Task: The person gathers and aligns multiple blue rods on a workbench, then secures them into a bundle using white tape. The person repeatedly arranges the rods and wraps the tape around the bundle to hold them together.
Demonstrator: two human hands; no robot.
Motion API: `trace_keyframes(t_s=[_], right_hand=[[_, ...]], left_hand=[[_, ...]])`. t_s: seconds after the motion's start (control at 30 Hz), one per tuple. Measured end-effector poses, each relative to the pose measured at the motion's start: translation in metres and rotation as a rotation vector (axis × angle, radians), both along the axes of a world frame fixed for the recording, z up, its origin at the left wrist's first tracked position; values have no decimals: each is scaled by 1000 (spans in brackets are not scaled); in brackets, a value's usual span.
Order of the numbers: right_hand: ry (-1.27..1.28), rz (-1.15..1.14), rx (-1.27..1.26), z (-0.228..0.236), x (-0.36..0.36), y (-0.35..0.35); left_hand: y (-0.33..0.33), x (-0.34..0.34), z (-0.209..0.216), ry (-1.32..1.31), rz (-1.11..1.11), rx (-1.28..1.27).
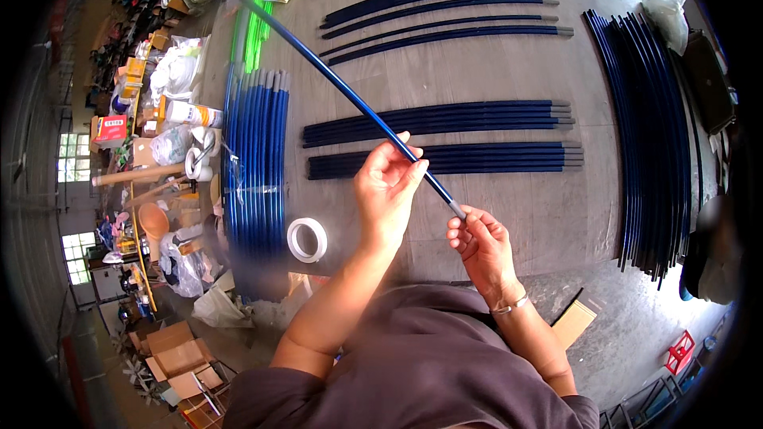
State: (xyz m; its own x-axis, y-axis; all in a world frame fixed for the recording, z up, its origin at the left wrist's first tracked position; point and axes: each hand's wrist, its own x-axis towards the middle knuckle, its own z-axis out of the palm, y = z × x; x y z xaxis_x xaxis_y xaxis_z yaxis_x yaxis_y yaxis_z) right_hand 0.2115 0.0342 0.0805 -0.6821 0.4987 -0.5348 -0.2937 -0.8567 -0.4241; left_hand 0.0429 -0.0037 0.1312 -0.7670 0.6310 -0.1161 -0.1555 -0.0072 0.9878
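Observation:
A long dark blue pole (335, 79) with a grey end slants across the view, from the upper left down to my hands. My left hand (387, 191) pinches its shaft between thumb and fingers. At the grey end, my right hand (482, 240) has closed thumb and fingers on the tip. Beneath the pole, two bundles of blue poles (437, 161) lie side by side on the grey table (445, 226). Farther back lie more rows of blue poles (437, 8), their grey ends to the right.
Stacked blue poles (256, 159) lie on the left, with bright green rods (261, 36) beyond. A large pile of dark poles (645, 143) covers the right side. A white tape roll (307, 240) sits near the front edge. Cluttered shelves (151, 143) and cardboard boxes (176, 353) stand left.

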Motion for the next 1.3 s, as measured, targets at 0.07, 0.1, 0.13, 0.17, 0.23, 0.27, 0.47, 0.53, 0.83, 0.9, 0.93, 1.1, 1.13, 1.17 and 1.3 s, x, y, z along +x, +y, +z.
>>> trace_keyframes(t_s=[0.07,0.1,0.13,0.17,0.23,0.27,0.47,0.53,0.83,0.9,0.93,1.1,1.13,1.17,1.3], right_hand=[[14,47,-29,-1,0,-6],[15,69,-40,-1,0,-8],[11,79,-41,0,-1,-8],[4,89,-43,1,-1,-9],[-1,100,-47,2,-1,-10],[-1,101,-48,3,-1,-11],[-8,119,-56,0,1,-10],[-10,130,-60,-1,1,-10],[-11,157,-82,-4,2,-10],[-15,164,-80,-5,1,-10],[-3,174,-85,-6,2,-10],[26,245,-88,-11,0,-12],[25,249,-87,-11,-1,-12],[24,253,-86,-11,-1,-13],[-8,222,-91,-6,1,-10]], left_hand=[[-5,-3,-2,49,5,-34],[-5,-4,-2,62,4,-49],[-5,-5,-2,75,3,-64],[-6,-5,-2,85,1,-80],[-8,-6,-2,69,-1,-82],[-8,-6,-3,60,-2,-82],[-9,-8,-9,66,-7,-67],[-9,-7,-8,53,3,-53],[-9,-7,-11,7,8,-35],[-10,-8,-11,-4,7,-37],[-11,-8,-11,-5,8,-45],[-13,-11,-13,25,22,-75],[-12,-11,-12,34,23,-82],[-12,-11,-11,42,25,-89],[-12,-10,-15,19,41,-88]])
